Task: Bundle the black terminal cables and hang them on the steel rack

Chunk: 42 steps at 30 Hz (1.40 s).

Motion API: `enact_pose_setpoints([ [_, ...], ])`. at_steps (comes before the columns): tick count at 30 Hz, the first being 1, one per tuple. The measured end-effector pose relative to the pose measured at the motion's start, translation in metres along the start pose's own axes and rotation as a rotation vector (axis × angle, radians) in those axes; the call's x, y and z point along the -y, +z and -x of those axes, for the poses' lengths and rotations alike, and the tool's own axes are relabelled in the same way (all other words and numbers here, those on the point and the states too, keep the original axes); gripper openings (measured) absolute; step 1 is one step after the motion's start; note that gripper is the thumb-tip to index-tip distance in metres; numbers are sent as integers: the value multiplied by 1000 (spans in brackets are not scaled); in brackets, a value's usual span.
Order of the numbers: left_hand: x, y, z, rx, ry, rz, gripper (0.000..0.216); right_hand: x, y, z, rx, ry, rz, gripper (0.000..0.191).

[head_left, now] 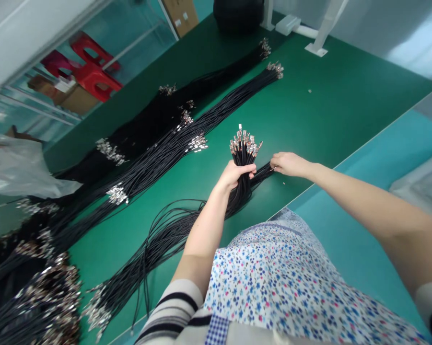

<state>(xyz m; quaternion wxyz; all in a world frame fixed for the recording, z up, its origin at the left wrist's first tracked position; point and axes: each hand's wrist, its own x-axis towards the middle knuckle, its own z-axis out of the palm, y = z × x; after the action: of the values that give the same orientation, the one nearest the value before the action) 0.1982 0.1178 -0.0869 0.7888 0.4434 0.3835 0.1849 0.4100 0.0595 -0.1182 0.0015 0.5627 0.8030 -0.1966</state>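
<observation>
My left hand (pixel 233 175) is wrapped round a bundle of black cables (pixel 243 165), held upright so its silver metal terminals (pixel 244 141) point up. The rest of that bundle trails down across the green table (pixel 327 110) toward me. My right hand (pixel 289 164) rests on the table just right of the bundle, fingers pinched on the end of a few loose black cables (pixel 264 171) lying there.
Long bundles of black cables with metal ends (pixel 158 143) lie across the table to the left. More heaps (pixel 39 287) sit at the lower left. Red stools (pixel 93 67), a cardboard box (pixel 181 14) and a white plastic bag (pixel 17 167) lie beyond the table.
</observation>
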Motion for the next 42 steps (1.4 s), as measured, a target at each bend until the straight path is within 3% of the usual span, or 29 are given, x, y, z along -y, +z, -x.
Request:
enact_pose_setpoints([
  [3,-2,3,3,5,12,-25,35,14,-32,4,81,125,-353,5],
  [7,-9,6,12,-31,40,-84,41,37,-70,6,1,244,-755,7],
  [10,-14,7,21,-36,71,-116,43,55,-88,5,-50,261,-853,10],
  [13,-18,8,30,54,134,-134,48,70,-99,3,-64,269,-875,14],
  [19,-26,9,40,76,203,-250,52,81,-107,-4,-88,273,-889,18],
  [24,-23,9,35,0,236,-364,40,72,-99,-6,-158,254,-1007,18],
  [29,-15,6,26,-113,219,-264,28,29,-66,-6,-158,192,-1050,21],
  [32,-14,4,22,-124,191,-212,23,-1,-23,-4,-167,288,-647,22],
  [36,-15,3,19,-125,157,-211,23,-18,29,1,-145,234,-119,35],
  [39,-17,4,17,-123,155,-250,26,-18,44,1,-133,163,13,31],
  [42,-22,4,19,-107,162,-276,37,-19,41,-2,-99,71,94,24],
])
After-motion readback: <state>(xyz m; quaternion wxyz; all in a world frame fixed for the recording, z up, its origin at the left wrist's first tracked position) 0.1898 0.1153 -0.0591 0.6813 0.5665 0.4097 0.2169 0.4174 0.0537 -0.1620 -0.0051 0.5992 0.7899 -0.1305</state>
